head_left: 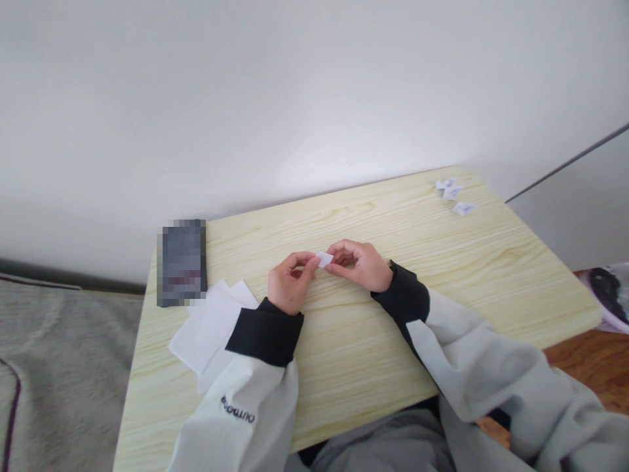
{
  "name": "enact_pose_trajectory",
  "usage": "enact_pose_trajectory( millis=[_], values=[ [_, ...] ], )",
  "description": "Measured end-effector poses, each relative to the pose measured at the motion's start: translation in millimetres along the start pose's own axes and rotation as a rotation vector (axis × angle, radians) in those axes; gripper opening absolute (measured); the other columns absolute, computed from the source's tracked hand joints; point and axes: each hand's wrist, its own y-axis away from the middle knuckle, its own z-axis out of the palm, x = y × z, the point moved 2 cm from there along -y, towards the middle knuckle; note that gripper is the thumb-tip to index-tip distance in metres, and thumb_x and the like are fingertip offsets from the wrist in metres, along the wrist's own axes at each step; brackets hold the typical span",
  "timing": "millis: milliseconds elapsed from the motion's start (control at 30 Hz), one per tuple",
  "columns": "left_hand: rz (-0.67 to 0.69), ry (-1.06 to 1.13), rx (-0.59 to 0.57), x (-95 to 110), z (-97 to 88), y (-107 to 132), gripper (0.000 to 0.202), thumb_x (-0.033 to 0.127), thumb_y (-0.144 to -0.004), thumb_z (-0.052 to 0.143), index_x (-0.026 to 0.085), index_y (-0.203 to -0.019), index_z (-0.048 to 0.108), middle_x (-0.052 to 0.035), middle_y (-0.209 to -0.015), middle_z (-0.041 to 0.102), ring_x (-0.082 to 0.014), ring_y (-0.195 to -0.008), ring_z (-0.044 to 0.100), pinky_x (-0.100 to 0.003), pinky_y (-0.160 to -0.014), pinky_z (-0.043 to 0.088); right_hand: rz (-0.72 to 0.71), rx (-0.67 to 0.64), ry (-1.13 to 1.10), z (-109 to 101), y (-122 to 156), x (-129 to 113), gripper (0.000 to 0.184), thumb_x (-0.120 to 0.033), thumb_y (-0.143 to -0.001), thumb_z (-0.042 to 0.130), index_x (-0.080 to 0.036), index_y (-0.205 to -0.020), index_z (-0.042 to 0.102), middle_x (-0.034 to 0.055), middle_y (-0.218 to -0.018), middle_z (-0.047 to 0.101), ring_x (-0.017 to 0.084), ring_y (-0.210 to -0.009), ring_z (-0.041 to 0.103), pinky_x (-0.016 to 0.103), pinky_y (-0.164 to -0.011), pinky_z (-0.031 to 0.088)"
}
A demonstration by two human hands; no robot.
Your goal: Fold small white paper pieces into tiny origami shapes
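Note:
Over the middle of the table, a small piece of folded white paper (324,259) is held between my two hands. My left hand (289,282) pinches its left end with thumb and fingertips. On the other side, the thumb and fingers of my right hand (361,263) grip the right end. The paper's exact folds are too small to make out. Sheets of white paper (206,328) lie overlapping near my left forearm, partly covered by the sleeve.
Three small folded paper shapes (464,208) rest at the table's far right corner. A dark, blurred-out flat object (183,262) lies at the left edge. The light wooden table (344,354) stands against a white wall (314,98). Grey fabric (69,367) spreads at the left.

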Motion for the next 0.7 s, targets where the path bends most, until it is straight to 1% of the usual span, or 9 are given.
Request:
enact_pose_trajectory(
  millis=[167, 300, 367, 500, 600, 700],
  values=[
    [0.009, -0.042, -0.011, -1.3, -0.8, -0.2, 0.028, 0.04, -0.072, 0.064, 0.014, -0.081, 0.066, -0.004, -0.076, 0.068, -0.0113, -0.056, 0.059, -0.023, -0.054, 0.05, -0.027, -0.011, 0.064, -0.4, -0.3, 0.6, 0.025, -0.032, -0.074, 0.064, -0.016, -0.093, 0.059, 0.0013, -0.074, 0.066, 0.01, -0.062, 0.061, 0.022, -0.062, 0.052],
    [0.049, -0.059, -0.014, 0.3, -0.7, 0.0, 0.026, 0.039, -0.074, 0.062, 0.015, -0.083, 0.066, -0.0048, -0.082, 0.068, -0.0145, -0.068, 0.062, -0.023, -0.058, 0.051, -0.111, -0.036, 0.156, -1.2, 1.5, -8.4, 0.023, -0.033, -0.077, 0.062, -0.017, -0.094, 0.062, 0.0038, -0.082, 0.067, 0.012, -0.068, 0.063, 0.023, -0.065, 0.053],
    [0.087, -0.088, -0.023, 0.9, -0.3, 0.3, 0.024, 0.038, -0.075, 0.061, 0.016, -0.083, 0.067, -0.0049, -0.084, 0.068, -0.0159, -0.074, 0.063, -0.024, -0.06, 0.052, -0.161, -0.01, 0.184, -1.9, 2.7, -14.2, 0.02, -0.034, -0.08, 0.059, -0.018, -0.091, 0.063, 0.005, -0.087, 0.066, 0.013, -0.074, 0.063, 0.022, -0.063, 0.053],
    [0.136, -0.176, -0.04, 1.4, 0.2, 1.1, 0.022, 0.036, -0.076, 0.061, 0.016, -0.083, 0.068, -0.005, -0.083, 0.069, -0.0158, -0.074, 0.063, -0.023, -0.061, 0.052, -0.201, 0.093, 0.246, -2.7, 3.9, -19.0, 0.018, -0.034, -0.083, 0.055, -0.019, -0.085, 0.065, 0.0047, -0.082, 0.065, 0.012, -0.071, 0.061, 0.02, -0.056, 0.051],
    [0.194, -0.239, -0.047, 3.4, 0.0, 1.7, 0.021, 0.033, -0.077, 0.06, 0.017, -0.087, 0.069, -0.0056, -0.085, 0.07, -0.0154, -0.074, 0.064, -0.022, -0.061, 0.051, -0.247, 0.105, 0.313, -1.4, 4.3, -18.2, 0.016, -0.033, -0.084, 0.056, -0.019, -0.084, 0.064, 0.0041, -0.079, 0.065, 0.012, -0.068, 0.06, 0.021, -0.056, 0.051],
    [0.278, -0.3, -0.058, 7.0, -0.2, 2.8, 0.018, 0.031, -0.078, 0.059, 0.018, -0.084, 0.07, -0.0054, -0.083, 0.07, -0.0148, -0.072, 0.063, -0.022, -0.059, 0.051, -0.29, 0.109, 0.397, -0.3, 5.1, -17.7, 0.016, -0.033, -0.084, 0.056, -0.019, -0.082, 0.063, 0.0035, -0.075, 0.064, 0.012, -0.065, 0.059, 0.021, -0.057, 0.05]
  ],
)
